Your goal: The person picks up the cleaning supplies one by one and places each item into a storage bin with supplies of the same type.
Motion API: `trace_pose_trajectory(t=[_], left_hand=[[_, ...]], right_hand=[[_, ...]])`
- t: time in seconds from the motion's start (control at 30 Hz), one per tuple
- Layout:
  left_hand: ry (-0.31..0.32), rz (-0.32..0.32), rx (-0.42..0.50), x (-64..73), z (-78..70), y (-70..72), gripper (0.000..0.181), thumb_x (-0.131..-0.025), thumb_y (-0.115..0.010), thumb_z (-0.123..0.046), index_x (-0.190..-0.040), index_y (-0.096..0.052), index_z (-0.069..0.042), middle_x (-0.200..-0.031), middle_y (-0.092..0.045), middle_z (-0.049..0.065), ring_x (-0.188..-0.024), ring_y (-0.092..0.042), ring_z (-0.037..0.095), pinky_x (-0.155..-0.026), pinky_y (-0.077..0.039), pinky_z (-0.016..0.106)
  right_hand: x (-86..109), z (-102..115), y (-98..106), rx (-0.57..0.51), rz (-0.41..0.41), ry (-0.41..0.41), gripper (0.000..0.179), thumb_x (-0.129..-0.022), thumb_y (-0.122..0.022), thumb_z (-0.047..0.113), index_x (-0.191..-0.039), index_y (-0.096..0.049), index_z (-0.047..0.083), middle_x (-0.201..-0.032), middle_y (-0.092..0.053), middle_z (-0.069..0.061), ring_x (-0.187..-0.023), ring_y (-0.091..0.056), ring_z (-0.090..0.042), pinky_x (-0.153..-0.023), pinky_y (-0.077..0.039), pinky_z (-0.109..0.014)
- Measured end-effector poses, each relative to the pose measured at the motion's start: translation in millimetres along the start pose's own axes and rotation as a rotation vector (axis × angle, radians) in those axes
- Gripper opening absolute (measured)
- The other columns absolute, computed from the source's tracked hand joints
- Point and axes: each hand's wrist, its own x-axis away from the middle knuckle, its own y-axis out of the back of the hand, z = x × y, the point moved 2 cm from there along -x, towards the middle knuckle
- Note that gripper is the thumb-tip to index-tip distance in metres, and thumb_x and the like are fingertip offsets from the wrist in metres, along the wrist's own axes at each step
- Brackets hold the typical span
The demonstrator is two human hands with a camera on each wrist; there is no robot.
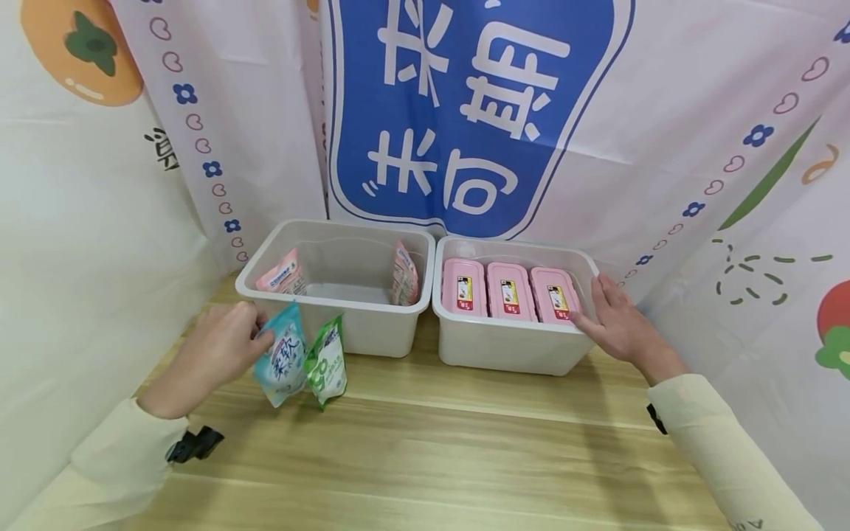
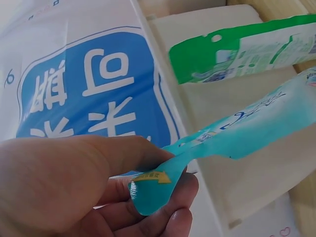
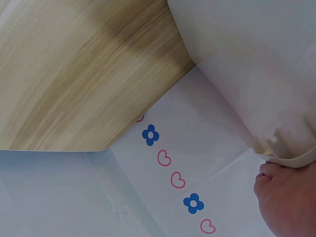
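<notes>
My left hand [image 1: 226, 343] pinches the top corner of a blue pouch [image 1: 282, 360], thumb on one side and fingers on the other. Beside that pouch a green and white pouch [image 1: 328, 363] stands upright on the wooden table, in front of the left bin [image 1: 372, 324]. In the left wrist view the blue pouch [image 2: 247, 128] stretches away from the fingers, with the green pouch [image 2: 207, 59] above it. My right hand [image 1: 614, 317] rests on the right rim of the right bin [image 1: 505, 346], which holds pink lidded boxes [image 1: 510, 291].
Inside the left bin, one pink pouch [image 1: 284, 274] leans at its left end and another pink pouch [image 1: 403, 274] at its right end. Printed cloth [image 1: 265, 88] hangs behind and along both sides of the wooden table [image 1: 425, 457].
</notes>
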Motion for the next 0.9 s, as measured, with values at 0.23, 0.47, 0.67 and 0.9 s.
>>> trace_pose_trajectory(t=[0.23, 0.47, 0.67, 0.9], left_hand=[[-0.010, 0.017, 0.011, -5.7, -6.1, 18.7, 0.014, -0.095, -0.068, -0.006, -0.084, -0.065, 0.003, -0.072, -0.067, 0.013, -0.058, -0.056, 0.018, -0.046, -0.045, 0.025], [-0.007, 0.063, 0.011, -15.8, -14.7, 43.1, 0.018, -0.098, -0.066, -0.007, -0.097, -0.069, 0.011, -0.084, -0.072, 0.023, -0.064, -0.064, 0.021, -0.049, -0.054, 0.027], [-0.035, 0.060, -0.043, -27.7, -24.5, 68.0, 0.017, -0.098, -0.066, -0.008, -0.096, -0.071, 0.008, -0.086, -0.069, 0.019, -0.069, -0.061, 0.024, -0.055, -0.052, 0.032], [-0.039, 0.065, -0.080, -37.7, -30.6, 94.8, 0.017, -0.099, -0.065, -0.009, -0.092, -0.072, 0.005, -0.078, -0.068, 0.013, -0.067, -0.059, 0.023, -0.055, -0.048, 0.033]], right_hand=[[0.4, -1.4, -0.6, -0.006, -0.002, 0.008, 0.100, -0.108, -0.037, 0.062, -0.165, 0.007, -0.007, -0.174, 0.012, -0.030, -0.162, 0.005, -0.051, -0.130, -0.006, -0.070], [-1.1, -1.7, -1.3, -0.003, 0.000, 0.007, 0.099, -0.108, -0.038, 0.060, -0.164, 0.008, -0.007, -0.174, 0.013, -0.030, -0.163, 0.006, -0.051, -0.130, -0.005, -0.069], [-1.0, -2.7, -0.3, 0.003, 0.001, 0.007, 0.098, -0.109, -0.037, 0.059, -0.164, 0.008, -0.007, -0.174, 0.013, -0.030, -0.162, 0.005, -0.052, -0.130, -0.006, -0.070], [-1.4, -2.0, 0.0, 0.005, 0.008, 0.012, 0.099, -0.108, -0.037, 0.060, -0.164, 0.007, -0.008, -0.174, 0.013, -0.030, -0.162, 0.004, -0.052, -0.131, -0.005, -0.068]])
